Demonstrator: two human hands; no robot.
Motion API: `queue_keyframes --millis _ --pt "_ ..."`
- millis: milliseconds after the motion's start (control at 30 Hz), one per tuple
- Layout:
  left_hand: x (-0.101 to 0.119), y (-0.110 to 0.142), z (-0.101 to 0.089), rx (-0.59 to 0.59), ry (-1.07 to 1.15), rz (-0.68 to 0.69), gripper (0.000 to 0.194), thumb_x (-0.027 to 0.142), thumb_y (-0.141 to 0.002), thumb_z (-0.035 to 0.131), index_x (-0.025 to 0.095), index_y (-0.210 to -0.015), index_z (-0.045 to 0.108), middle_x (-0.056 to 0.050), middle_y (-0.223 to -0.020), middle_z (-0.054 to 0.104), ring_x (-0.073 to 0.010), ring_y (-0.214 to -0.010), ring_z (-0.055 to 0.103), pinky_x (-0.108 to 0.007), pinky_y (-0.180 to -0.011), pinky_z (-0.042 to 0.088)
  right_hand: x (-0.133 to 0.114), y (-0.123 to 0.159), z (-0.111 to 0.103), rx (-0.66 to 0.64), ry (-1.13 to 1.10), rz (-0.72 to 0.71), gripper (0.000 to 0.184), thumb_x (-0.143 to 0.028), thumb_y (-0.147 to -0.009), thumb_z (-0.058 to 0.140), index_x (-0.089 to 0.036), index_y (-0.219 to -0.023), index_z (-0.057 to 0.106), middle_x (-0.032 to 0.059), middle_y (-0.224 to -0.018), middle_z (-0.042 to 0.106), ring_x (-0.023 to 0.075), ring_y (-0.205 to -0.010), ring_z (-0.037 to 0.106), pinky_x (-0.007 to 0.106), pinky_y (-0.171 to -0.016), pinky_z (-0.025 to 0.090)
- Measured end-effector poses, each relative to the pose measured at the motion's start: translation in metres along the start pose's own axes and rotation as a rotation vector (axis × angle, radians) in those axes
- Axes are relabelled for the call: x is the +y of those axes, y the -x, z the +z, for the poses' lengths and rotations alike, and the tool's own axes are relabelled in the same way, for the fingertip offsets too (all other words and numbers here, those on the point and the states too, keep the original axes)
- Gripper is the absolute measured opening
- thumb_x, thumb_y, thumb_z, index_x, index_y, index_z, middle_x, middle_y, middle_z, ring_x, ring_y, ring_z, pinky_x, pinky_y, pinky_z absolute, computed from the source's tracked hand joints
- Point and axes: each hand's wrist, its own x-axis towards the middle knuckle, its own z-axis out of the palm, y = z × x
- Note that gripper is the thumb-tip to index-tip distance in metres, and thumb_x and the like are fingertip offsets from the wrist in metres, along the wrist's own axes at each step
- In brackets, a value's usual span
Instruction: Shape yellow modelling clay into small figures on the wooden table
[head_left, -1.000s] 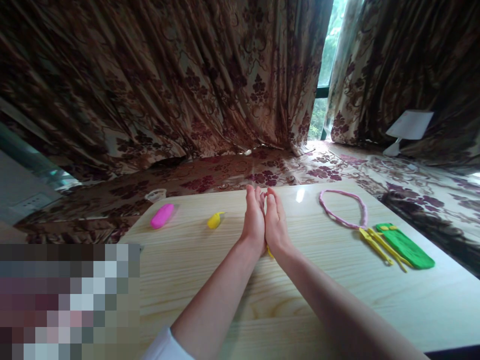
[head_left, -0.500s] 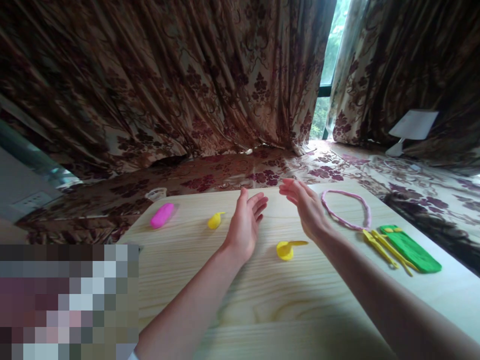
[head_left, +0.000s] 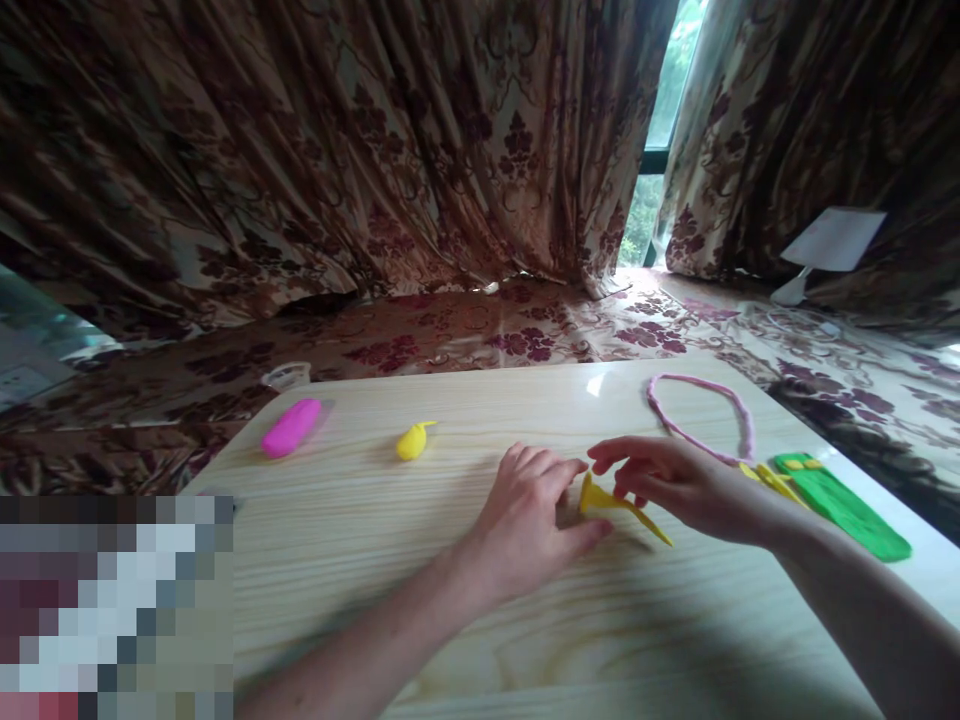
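Note:
A yellow modelling-clay piece (head_left: 600, 497), with a flared end and a thin pointed tail, is tilted between my hands over the pale wooden table (head_left: 465, 640). My right hand (head_left: 682, 488) has its curled fingertips against the middle of this piece; its thumb is hard to make out. At the flared end, my left hand (head_left: 529, 515) is spread, thumb and fingers apart, close around it without a clear grip. Further left lies a rounded yellow clay piece (head_left: 411, 442) with a small pointed tip.
A pink clay roll (head_left: 291, 428) lies at the far left. On the right are a pink clay loop (head_left: 701, 380), a green clay slab (head_left: 851, 508) and yellow tools (head_left: 780, 483) partly hidden by my right wrist. Patterned curtains and a white lamp (head_left: 834, 240) are behind.
Both hands have come down and closer together at the yellow piece with the tail. That piece has shifted slightly right and tipped, its tail now pointing toward the lower right.

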Motion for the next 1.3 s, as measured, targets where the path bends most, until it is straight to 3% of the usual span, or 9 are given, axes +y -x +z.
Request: queue_keyframes --millis 133,233,300,433,567,667,733,1100,1300 --pt "0.001 -0.009 0.009 0.066 0.016 -0.052 0.024 0.028 -0.074 0.064 0.022 -0.097 0.066 -0.001 -0.074 0.063 -0.0219 -0.082 0.055 -0.043 -0.091 0.036 -0.005 -0.018 -0.008 0.0 0.032 -0.026 0.026 -0.029 -0.087 0.053 -0.019 -0.109 0.063 0.0066 -0.096 0.07 0.0168 -0.078 0.066 0.027 -0.065 0.054" --pt "-0.007 -0.008 0.003 0.099 0.068 -0.109 0.018 0.023 -0.079 0.057 0.022 -0.093 0.067 -0.001 -0.074 0.064 -0.0196 -0.08 0.058 -0.037 -0.086 0.041 -0.002 -0.032 -0.022 -0.007 0.008 -0.078 0.028 -0.03 -0.088 0.05 -0.017 -0.11 0.062 0.0075 -0.095 0.07 0.0158 -0.078 0.065 0.027 -0.063 0.052" --pt "-0.018 -0.004 -0.008 0.143 0.106 -0.176 0.023 0.024 -0.082 0.053 0.02 -0.102 0.064 -0.002 -0.076 0.065 -0.018 -0.077 0.061 -0.032 -0.076 0.046 0.0 -0.041 -0.023 0.022 -0.018 -0.108 0.028 -0.029 -0.087 0.051 -0.017 -0.11 0.062 0.0077 -0.094 0.069 0.0162 -0.079 0.064 0.028 -0.065 0.052" --pt "-0.04 0.01 -0.029 0.239 0.145 -0.277 0.035 0.023 -0.084 0.048 0.017 -0.118 0.053 0.0 -0.07 0.064 -0.0152 -0.068 0.063 -0.025 -0.065 0.048 -0.002 -0.05 0.012 0.104 -0.029 -0.137 0.029 -0.023 -0.083 0.056 -0.019 -0.111 0.06 0.0067 -0.097 0.065 0.0162 -0.08 0.063 0.029 -0.067 0.052" --pt "-0.051 0.022 -0.033 0.291 0.115 -0.287 0.028 0.025 -0.085 0.047 0.018 -0.11 0.059 -0.001 -0.075 0.063 -0.0147 -0.069 0.06 -0.026 -0.067 0.047 -0.013 -0.048 0.063 0.228 0.019 -0.201 0.031 -0.021 -0.079 0.061 -0.021 -0.11 0.058 0.0041 -0.095 0.06 0.0145 -0.076 0.06 0.026 -0.063 0.052" --pt "-0.05 0.026 -0.03 0.282 0.074 -0.25 0.025 0.024 -0.084 0.05 0.019 -0.105 0.062 -0.003 -0.083 0.063 -0.0169 -0.079 0.058 -0.031 -0.077 0.045 -0.021 -0.046 0.076 0.28 0.038 -0.223 0.019 -0.024 -0.081 0.06 -0.021 -0.1 0.061 0.0024 -0.089 0.06 0.0134 -0.074 0.059 0.025 -0.061 0.049" --pt "-0.046 0.028 -0.028 0.257 0.046 -0.216 0.022 0.023 -0.081 0.055 0.02 -0.1 0.065 -0.003 -0.082 0.062 -0.0191 -0.084 0.056 -0.034 -0.083 0.041 -0.025 -0.047 0.075 0.265 0.03 -0.224 0.012 -0.026 -0.085 0.056 -0.021 -0.093 0.064 0.0018 -0.087 0.06 0.0123 -0.072 0.059 0.024 -0.06 0.048" --pt "-0.037 0.03 -0.019 0.142 -0.182 -0.079 0.011 0.028 -0.078 0.062 0.024 -0.086 0.069 -0.002 -0.08 0.058 -0.0199 -0.085 0.053 -0.037 -0.082 0.039 -0.026 -0.046 0.062 0.106 0.053 -0.18 0.019 -0.03 -0.089 0.053 -0.019 -0.084 0.067 0.0018 -0.081 0.063 0.0132 -0.074 0.058 0.024 -0.065 0.044" --pt "-0.034 0.03 -0.022 0.123 -0.184 -0.076 0.012 0.029 -0.081 0.06 0.022 -0.086 0.068 -0.002 -0.079 0.058 -0.0192 -0.084 0.053 -0.036 -0.081 0.04 -0.029 -0.036 0.045 0.074 0.048 -0.136 0.025 -0.035 -0.091 0.048 -0.024 -0.107 0.062 0.0027 -0.095 0.061 0.0146 -0.085 0.058 0.025 -0.072 0.045"
